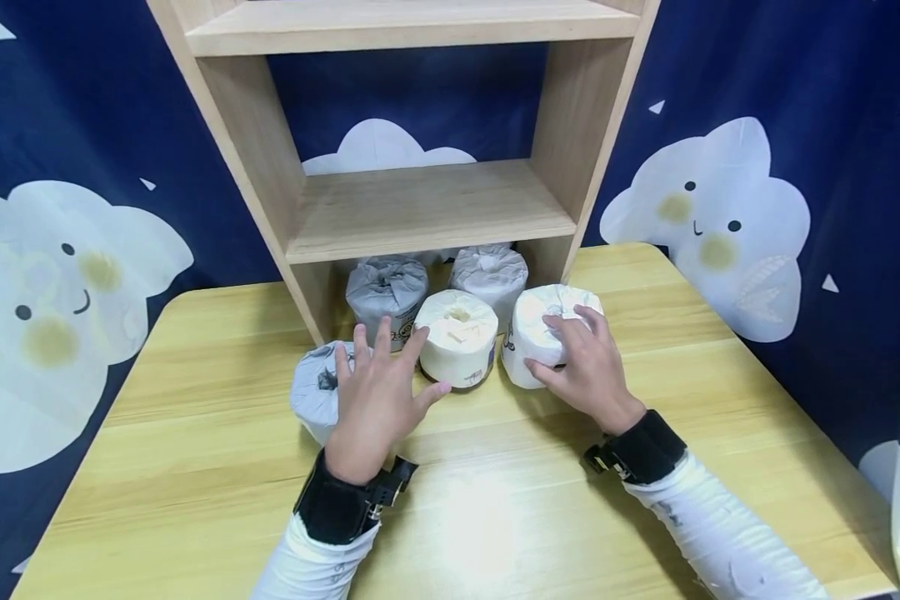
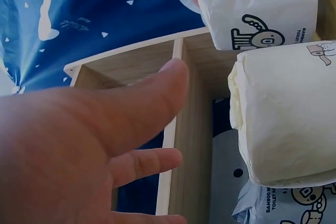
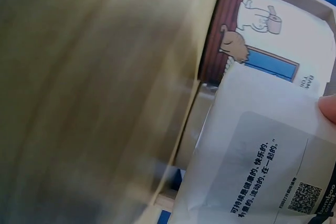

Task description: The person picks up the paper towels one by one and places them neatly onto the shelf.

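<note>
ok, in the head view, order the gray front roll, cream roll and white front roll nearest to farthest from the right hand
1. White roll: on the right, held by the right hand
2. Cream roll: in the middle
3. Gray roll: farthest left, beside the left hand

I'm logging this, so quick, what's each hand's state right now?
Left hand: open, holding nothing.
Right hand: closed on the rightmost white roll.
</note>
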Available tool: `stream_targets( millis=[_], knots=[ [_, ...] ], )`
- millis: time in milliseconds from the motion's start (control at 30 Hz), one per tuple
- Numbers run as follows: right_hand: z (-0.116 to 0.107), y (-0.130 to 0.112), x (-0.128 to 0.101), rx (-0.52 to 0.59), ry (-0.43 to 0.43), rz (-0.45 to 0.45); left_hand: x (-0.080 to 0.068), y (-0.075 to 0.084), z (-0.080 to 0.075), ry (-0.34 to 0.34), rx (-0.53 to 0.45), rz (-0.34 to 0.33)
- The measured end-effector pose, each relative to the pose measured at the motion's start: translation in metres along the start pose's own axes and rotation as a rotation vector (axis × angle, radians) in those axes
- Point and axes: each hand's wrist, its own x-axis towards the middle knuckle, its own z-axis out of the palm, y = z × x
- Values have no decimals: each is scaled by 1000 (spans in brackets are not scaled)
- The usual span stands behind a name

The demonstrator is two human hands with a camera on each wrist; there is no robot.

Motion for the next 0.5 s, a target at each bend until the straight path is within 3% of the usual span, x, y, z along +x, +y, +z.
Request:
stream_targets(
  millis=[500],
  knots=[
    [-15, -6, 4, 26, 54, 13, -2, 0, -2, 35, -22, 34]
  ],
)
